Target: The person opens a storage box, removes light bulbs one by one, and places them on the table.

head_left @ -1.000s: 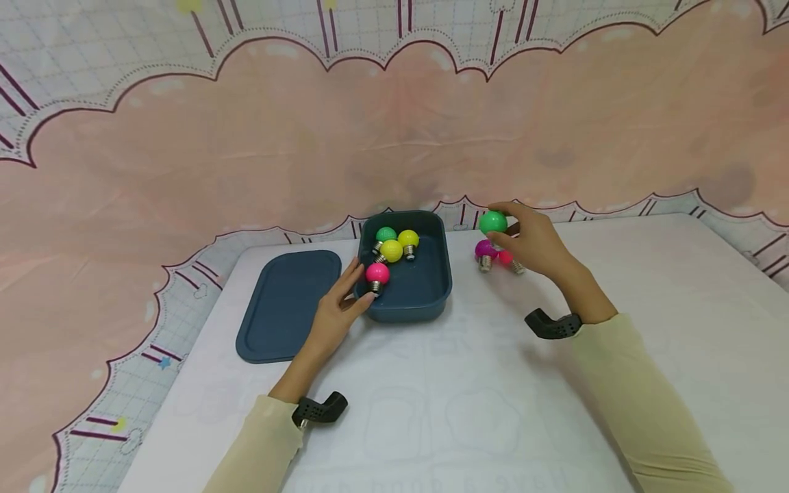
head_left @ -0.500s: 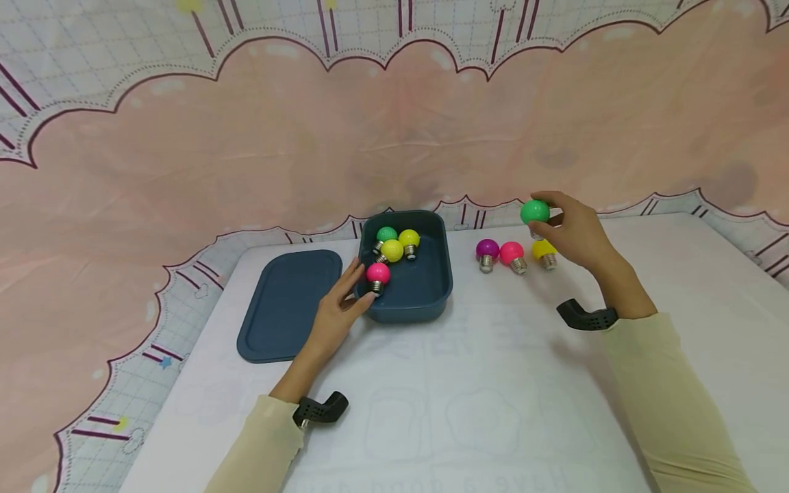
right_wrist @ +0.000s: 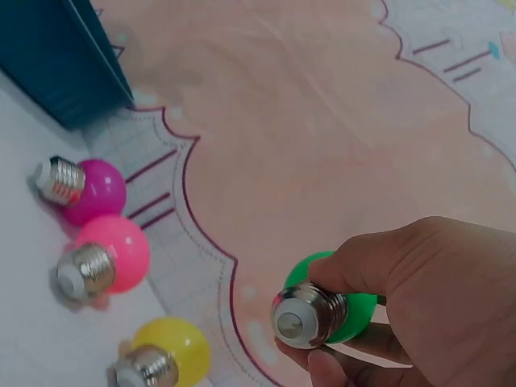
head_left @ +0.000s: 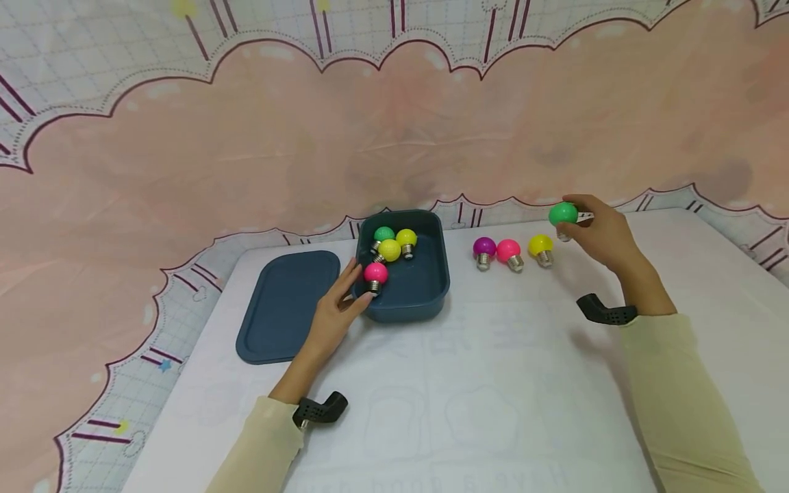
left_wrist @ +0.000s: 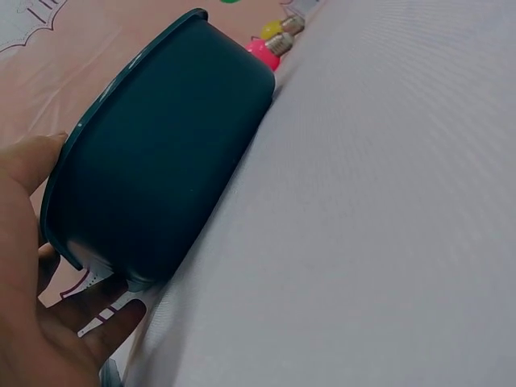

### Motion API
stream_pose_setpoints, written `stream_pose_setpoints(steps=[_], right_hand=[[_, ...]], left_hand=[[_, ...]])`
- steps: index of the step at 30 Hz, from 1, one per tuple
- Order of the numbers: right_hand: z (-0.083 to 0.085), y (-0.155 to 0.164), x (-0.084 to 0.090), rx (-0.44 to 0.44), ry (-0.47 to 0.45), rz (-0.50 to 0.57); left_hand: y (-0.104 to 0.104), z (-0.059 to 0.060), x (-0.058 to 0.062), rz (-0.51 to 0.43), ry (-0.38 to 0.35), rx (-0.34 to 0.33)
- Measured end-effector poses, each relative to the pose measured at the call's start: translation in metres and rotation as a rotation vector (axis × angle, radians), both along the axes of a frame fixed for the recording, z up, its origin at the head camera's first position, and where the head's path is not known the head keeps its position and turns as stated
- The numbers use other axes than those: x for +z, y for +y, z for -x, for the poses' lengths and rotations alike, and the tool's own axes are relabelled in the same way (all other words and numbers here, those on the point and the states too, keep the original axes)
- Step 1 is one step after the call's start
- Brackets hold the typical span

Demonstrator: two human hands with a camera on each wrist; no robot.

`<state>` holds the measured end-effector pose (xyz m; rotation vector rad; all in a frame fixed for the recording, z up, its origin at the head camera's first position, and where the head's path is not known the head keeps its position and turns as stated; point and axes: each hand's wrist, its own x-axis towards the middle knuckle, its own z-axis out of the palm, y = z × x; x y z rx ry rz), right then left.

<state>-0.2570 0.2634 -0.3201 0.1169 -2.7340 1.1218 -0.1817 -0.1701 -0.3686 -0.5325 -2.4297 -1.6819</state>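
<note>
Lining up beside the held green bulb [head_left: 563, 213], purple bulb [head_left: 483, 248], pink bulb [head_left: 508, 251], yellow bulb [head_left: 540, 246]

This looks like a staged recording corner rather than a lived-in room — a table [head_left: 481, 411] draped in a white cloth with faint cartoon prints, and behind it a pink backdrop [head_left: 394, 137] with scalloped edges and a pastel grid pattern. Small black cameras [head_left: 604, 311] strapped at the person's wrists point the same way — a set-up for filming handwork.
</note>
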Motion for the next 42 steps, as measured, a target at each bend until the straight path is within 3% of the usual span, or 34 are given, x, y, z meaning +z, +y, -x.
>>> stream_pose_setpoints(steps=[10, 22, 42], right_hand=[[0.008, 0.023, -0.029, -0.085, -0.083, 0.004], [0.017, 0.033, -0.058, -0.064, -0.183, -0.015], [0.021, 0.027, -0.061, -0.056, -0.195, -0.073]], left_hand=[[0.002, 0.001, 0.001, -0.001, -0.001, -0.005], [0.001, 0.000, 0.001, 0.003, -0.009, 0.000], [0.000, 0.000, 0.001, 0.006, -0.014, 0.006]])
